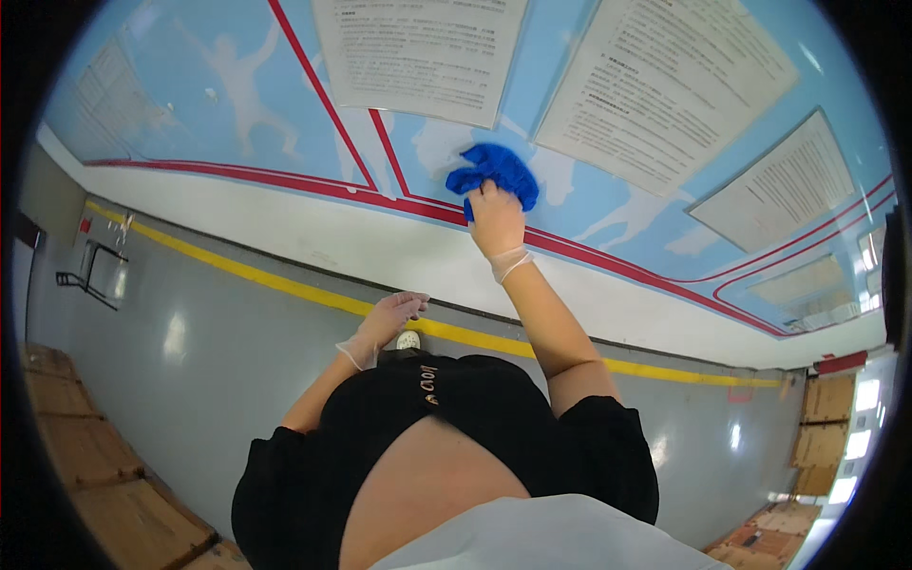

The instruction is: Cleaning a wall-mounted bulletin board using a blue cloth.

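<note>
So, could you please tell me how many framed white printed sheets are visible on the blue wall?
5: one top centre, one right of it, one further right, one small near the right edge, one faint far left. More may lie outside view.

Four white printed sheets hung on the blue wall, each rectangular under a clear cover; the first sheet (pixel 418 52) was at the top middle; the second sheet (pixel 665 81) was just beside it on the right; the third sheet (pixel 784 185) was lower right, smaller; a fourth sheet (pixel 803 280) was below that, very narrow; brown cardboard boxes (pixel 95 475) lay flat on the floor at lower left; more cardboard (pixel 825 427) stood at right.
</note>
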### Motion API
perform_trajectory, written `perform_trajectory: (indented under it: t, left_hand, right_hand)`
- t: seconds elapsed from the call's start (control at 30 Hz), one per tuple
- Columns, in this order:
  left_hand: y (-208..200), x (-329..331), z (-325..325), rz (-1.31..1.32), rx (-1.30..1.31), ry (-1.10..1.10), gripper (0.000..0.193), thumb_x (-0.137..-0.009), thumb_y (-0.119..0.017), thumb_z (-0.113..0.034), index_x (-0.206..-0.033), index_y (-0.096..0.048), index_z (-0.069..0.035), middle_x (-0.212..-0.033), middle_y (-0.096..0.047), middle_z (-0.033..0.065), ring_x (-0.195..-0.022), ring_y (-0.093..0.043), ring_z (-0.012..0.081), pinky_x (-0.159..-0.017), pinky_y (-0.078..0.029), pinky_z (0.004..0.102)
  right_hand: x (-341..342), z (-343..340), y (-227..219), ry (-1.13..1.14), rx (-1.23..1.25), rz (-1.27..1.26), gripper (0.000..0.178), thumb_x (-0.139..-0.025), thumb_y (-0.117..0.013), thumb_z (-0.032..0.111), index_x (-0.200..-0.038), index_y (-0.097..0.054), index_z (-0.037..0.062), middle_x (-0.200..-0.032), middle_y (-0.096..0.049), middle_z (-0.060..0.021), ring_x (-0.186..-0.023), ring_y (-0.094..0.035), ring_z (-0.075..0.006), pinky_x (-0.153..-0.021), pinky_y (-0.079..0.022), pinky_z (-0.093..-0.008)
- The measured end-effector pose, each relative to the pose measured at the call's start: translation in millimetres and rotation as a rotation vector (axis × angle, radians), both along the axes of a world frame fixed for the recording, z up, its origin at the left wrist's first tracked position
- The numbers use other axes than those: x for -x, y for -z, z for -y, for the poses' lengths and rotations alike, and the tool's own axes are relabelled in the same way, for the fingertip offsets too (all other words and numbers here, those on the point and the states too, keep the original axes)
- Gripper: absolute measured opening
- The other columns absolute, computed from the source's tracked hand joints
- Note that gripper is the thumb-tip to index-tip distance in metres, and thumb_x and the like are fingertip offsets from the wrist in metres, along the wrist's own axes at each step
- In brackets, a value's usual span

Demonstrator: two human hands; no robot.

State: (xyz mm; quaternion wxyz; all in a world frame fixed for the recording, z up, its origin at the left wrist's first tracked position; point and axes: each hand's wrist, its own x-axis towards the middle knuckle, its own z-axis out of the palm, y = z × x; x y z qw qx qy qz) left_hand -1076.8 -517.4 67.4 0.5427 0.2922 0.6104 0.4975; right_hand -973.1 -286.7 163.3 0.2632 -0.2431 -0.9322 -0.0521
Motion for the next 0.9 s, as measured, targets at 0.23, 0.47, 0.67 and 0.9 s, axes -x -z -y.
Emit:
perform_trajectory:
  t: [0.23,0.47,0.67,0.9]
  left_hand:
    - [16,-12,5,-0.049,0.083,-0.088,0.064,-0.096,-0.058,-0.026,-0.149,-0.032,-0.003,-0.136,-0.052,0.0137,-0.116,-0.053,0.0216,-0.095,-0.044,0.0302]
    - [-28,-4,-20,-0.122,-0.287,-0.289,0.083,-0.092,-0.064,-0.025,-0.154,-0.013,-0.004,-0.142,-0.044,0.0193,-0.124,-0.050,0.0263,-0.103,-0.041,0.0335]
    - [-116,91,-52,-0.358,-0.531,-0.637,0.036,-0.093,-0.051,-0.015,-0.125,-0.054,0.001,-0.110,-0.064,0.0151,-0.104,-0.060,0.0232,-0.091,-0.046,0.0338]
    - [-376,185,-71,-0.888,-1.402,-0.924,0.038,-0.081,-0.068,-0.015,-0.116,-0.063,-0.004,-0.101,-0.062,0.0112,-0.090,-0.060,0.0283,-0.080,-0.048,0.0363]
  right_hand:
    - [-1,21,129,0.031,1.262,0.136,0.035,-0.081,-0.059,0.018,-0.115,-0.069,0.0154,-0.114,-0.068,-0.0130,-0.108,-0.063,-0.0311,-0.094,-0.049,-0.0358]
    - [22,94,43,-0.455,1.616,-0.381,0.057,-0.091,-0.061,0.019,-0.144,-0.044,0.0074,-0.143,-0.050,-0.0146,-0.131,-0.048,-0.0231,-0.106,-0.037,-0.0309]
    - [4,90,-38,-0.574,1.144,-0.469,0.067,-0.093,-0.060,0.016,-0.151,-0.029,0.0057,-0.149,-0.041,-0.0152,-0.126,-0.049,-0.0220,-0.106,-0.036,-0.0359]
    - [7,109,-52,-0.166,1.069,-0.722,0.049,-0.099,-0.048,0.028,-0.141,-0.047,0.0024,-0.126,-0.061,-0.0142,-0.097,-0.060,-0.0175,-0.092,-0.043,-0.0315]
